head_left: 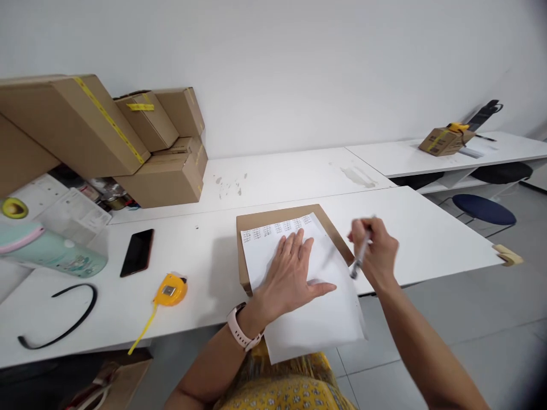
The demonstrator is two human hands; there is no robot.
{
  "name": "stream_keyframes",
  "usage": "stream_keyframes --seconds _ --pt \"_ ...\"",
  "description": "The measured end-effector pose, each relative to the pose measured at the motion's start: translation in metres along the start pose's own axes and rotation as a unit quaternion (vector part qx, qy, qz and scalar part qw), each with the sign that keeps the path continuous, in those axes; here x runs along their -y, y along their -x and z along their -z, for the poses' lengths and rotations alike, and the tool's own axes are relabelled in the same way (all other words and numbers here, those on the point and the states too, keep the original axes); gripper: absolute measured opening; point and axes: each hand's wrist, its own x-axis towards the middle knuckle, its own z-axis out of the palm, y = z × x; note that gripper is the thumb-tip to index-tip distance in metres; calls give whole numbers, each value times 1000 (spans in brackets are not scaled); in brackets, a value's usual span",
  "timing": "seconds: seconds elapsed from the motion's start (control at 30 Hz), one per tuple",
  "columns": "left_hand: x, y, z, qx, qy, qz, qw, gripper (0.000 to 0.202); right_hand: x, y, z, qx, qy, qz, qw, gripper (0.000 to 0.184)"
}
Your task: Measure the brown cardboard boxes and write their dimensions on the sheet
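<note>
A white sheet of paper with rows of small handwriting along its top edge lies over a cardboard box. Its lower part hangs past the table's front edge. Pressed flat on the sheet is my left hand, fingers stretched and thumb out to the right. Just right of the paper, my right hand grips a pen, held above the table with its lower end pointing down. That hand and the pen are slightly blurred.
On the left stand stacked cardboard boxes, a phone, an orange tape measure, a black curved strip and a mint bottle. A small box sits on the far right table, with a blue stool below.
</note>
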Motion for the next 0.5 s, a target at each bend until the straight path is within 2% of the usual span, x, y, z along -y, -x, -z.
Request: stream_keyframes --seconds 0.03,0.1,0.2,0.27,0.33,0.4,0.47,0.5 --pt "1 0 0 -10 25 2 1000 94 -5 14 10 -15 29 -31 999 26" --pt "1 -1 -1 -26 59 0 998 88 -15 44 22 30 25 -73 997 33" --pt "0 -1 2 -54 103 -15 993 77 -19 78 24 139 -113 -91 980 37" --pt "0 6 10 -102 137 -27 985 69 -19 83 27 138 -178 -88 970 38" --pt "4 22 23 -181 152 -30 971 63 -28 70 40 48 -202 -82 975 39" --pt "16 48 36 -275 133 -1 952 58 -50 45 66 -104 -219 -73 967 40" --pt "35 80 45 -356 101 74 926 50 -86 17 95 -234 -240 -60 940 41" --pt "47 97 46 -384 82 123 911 47 -108 6 106 -261 -227 -58 936 42"
